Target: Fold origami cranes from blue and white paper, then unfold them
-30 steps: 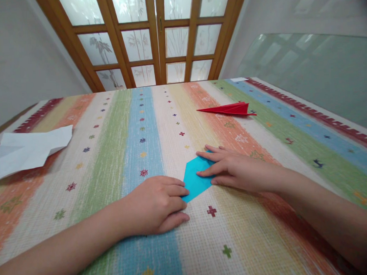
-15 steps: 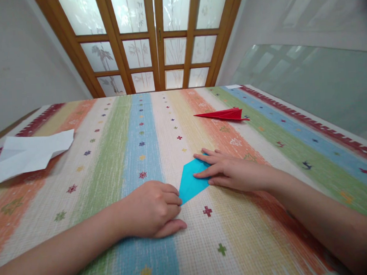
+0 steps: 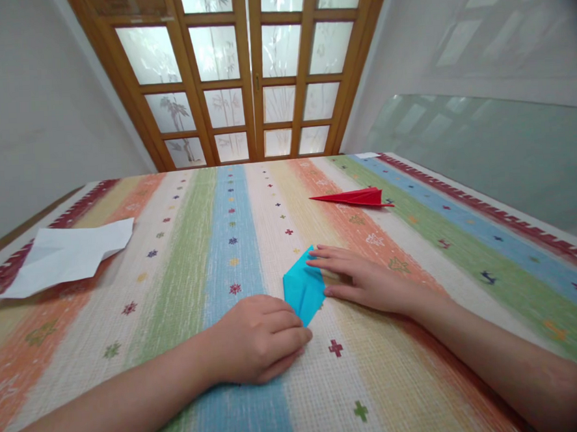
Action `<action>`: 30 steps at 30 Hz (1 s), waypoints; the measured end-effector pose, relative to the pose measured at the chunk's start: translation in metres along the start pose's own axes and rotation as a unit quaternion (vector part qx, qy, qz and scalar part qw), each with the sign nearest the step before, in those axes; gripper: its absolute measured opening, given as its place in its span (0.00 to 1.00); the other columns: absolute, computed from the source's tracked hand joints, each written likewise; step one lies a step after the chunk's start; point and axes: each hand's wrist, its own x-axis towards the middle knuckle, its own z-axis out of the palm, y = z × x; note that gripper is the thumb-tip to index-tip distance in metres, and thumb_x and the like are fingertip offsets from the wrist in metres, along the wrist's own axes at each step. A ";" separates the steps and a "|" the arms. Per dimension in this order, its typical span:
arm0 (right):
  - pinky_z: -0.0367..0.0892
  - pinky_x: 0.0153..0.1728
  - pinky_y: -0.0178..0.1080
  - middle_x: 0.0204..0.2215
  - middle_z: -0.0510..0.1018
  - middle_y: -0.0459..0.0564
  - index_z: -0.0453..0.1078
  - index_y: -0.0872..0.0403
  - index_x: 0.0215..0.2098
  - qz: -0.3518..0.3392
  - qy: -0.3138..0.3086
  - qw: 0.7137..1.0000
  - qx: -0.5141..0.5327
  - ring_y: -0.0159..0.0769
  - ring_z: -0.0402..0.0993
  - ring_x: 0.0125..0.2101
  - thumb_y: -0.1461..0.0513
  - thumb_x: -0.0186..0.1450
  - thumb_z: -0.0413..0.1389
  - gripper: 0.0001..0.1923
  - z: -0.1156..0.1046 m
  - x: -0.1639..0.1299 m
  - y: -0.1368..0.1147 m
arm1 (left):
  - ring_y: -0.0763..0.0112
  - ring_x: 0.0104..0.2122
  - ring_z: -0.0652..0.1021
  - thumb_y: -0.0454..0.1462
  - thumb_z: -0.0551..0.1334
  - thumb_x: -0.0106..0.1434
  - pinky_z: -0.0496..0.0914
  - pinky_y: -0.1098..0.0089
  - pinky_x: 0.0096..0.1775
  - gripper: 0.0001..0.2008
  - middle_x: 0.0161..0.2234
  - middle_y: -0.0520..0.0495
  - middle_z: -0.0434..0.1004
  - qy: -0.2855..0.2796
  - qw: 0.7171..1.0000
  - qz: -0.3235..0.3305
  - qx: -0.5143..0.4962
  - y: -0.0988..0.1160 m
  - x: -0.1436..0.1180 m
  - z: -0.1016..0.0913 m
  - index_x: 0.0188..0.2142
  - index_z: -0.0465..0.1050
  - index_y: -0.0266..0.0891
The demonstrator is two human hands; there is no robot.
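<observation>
Blue paper [image 3: 303,287] lies at frame centre, long axis diagonal; left hand [image 3: 257,338] curls closed on its lower tip, right hand [image 3: 365,278] presses flat, fingers open, on its right edge.

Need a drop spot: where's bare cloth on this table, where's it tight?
Free: cloth between white paper and blue paper; right side beyond red paper plane. Crowded: centre, left hand and right hand on the blue paper.

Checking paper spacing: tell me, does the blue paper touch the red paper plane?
Apart. The head view shows striped cloth between the blue paper and the red paper plane.
</observation>
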 end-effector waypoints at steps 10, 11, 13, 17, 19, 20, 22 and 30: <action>0.58 0.63 0.58 0.64 0.68 0.57 0.70 0.50 0.62 0.076 0.033 0.994 -0.066 0.55 0.60 0.65 0.47 0.69 0.55 0.27 0.006 0.002 -0.016 | 0.55 0.52 0.75 0.40 0.57 0.70 0.69 0.52 0.56 0.14 0.52 0.40 0.77 -0.050 0.991 -0.122 -0.006 -0.017 -0.005 0.007 0.50 0.75 0.36; 0.58 0.63 0.58 0.64 0.67 0.57 0.70 0.50 0.61 0.076 0.024 0.994 -0.072 0.56 0.59 0.65 0.46 0.68 0.55 0.29 0.007 0.002 -0.018 | 0.55 0.53 0.75 0.40 0.58 0.70 0.68 0.51 0.56 0.14 0.52 0.40 0.77 -0.055 0.991 -0.125 -0.006 -0.018 -0.005 0.008 0.50 0.75 0.37; 0.57 0.64 0.59 0.65 0.66 0.57 0.70 0.50 0.62 0.076 0.011 0.994 -0.080 0.57 0.57 0.66 0.44 0.66 0.56 0.31 0.010 0.002 -0.023 | 0.54 0.54 0.74 0.40 0.58 0.70 0.67 0.51 0.57 0.14 0.53 0.40 0.76 -0.060 0.989 -0.132 -0.006 -0.018 -0.005 0.009 0.51 0.76 0.38; 0.49 0.66 0.63 0.67 0.62 0.56 0.66 0.49 0.64 0.090 0.016 0.994 -0.068 0.57 0.52 0.68 0.44 0.65 0.58 0.34 0.021 0.004 -0.024 | 0.54 0.54 0.73 0.39 0.58 0.70 0.67 0.51 0.57 0.13 0.54 0.41 0.75 -0.057 0.989 -0.135 -0.006 -0.019 -0.006 0.009 0.50 0.76 0.40; 0.46 0.67 0.63 0.68 0.61 0.55 0.66 0.48 0.64 0.104 0.024 0.993 -0.054 0.56 0.50 0.69 0.44 0.64 0.59 0.33 0.026 0.006 -0.022 | 0.55 0.53 0.74 0.38 0.58 0.70 0.67 0.52 0.56 0.12 0.53 0.41 0.76 -0.050 0.990 -0.133 -0.007 -0.018 -0.006 0.009 0.48 0.77 0.39; 0.45 0.67 0.63 0.68 0.60 0.55 0.67 0.47 0.64 0.110 0.027 0.992 -0.048 0.56 0.49 0.69 0.45 0.64 0.60 0.33 0.027 0.007 -0.021 | 0.56 0.52 0.75 0.38 0.58 0.70 0.68 0.52 0.55 0.11 0.51 0.41 0.77 -0.045 0.990 -0.135 -0.007 -0.018 -0.006 0.009 0.46 0.77 0.39; 0.44 0.67 0.63 0.68 0.60 0.55 0.68 0.46 0.62 0.119 0.032 0.992 -0.036 0.56 0.47 0.69 0.46 0.64 0.61 0.31 0.029 0.009 -0.020 | 0.57 0.50 0.76 0.37 0.57 0.70 0.69 0.53 0.53 0.10 0.49 0.41 0.78 -0.030 0.988 -0.151 -0.007 -0.019 -0.005 0.009 0.43 0.77 0.38; 0.42 0.66 0.62 0.67 0.61 0.59 0.75 0.51 0.44 0.153 0.044 0.987 0.012 0.55 0.45 0.70 0.51 0.61 0.64 0.17 0.030 0.014 -0.027 | 0.56 0.49 0.75 0.37 0.63 0.66 0.70 0.54 0.51 0.11 0.48 0.40 0.77 0.021 0.961 -0.277 -0.002 -0.023 -0.006 0.009 0.47 0.71 0.37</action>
